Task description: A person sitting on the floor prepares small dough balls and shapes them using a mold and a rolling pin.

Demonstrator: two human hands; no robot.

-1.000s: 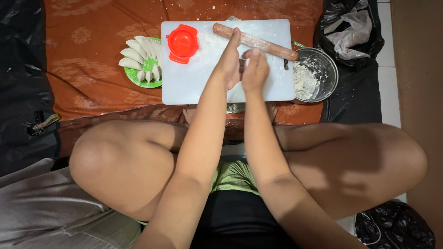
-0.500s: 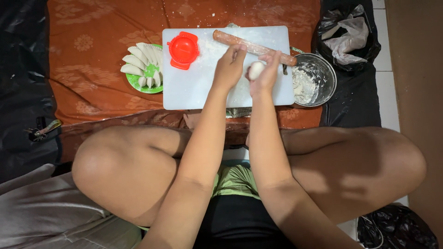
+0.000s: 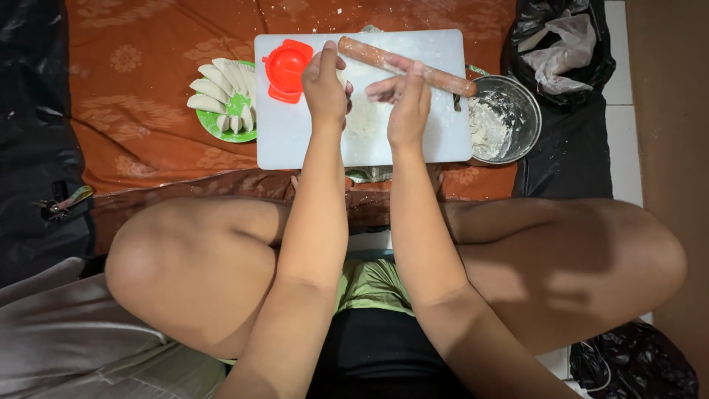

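The left hand (image 3: 325,80) curled shut around a small dough piece (image 3: 342,76), the right hand (image 3: 405,100) open beside it; soft, sticky-looking, best cupped lightly.

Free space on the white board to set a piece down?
The cutting board is bare along its near-left part, below the red dumpling press, and at its near-right corner beside the metal bowl. The centre is crowded by both hands and the rolling pin.

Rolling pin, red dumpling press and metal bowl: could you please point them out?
rolling pin (image 3: 413,65), head view, middle of the wooden shaft
red dumpling press (image 3: 286,68), head view, centre of the disc
metal bowl (image 3: 526,100), head view, bare inner wall
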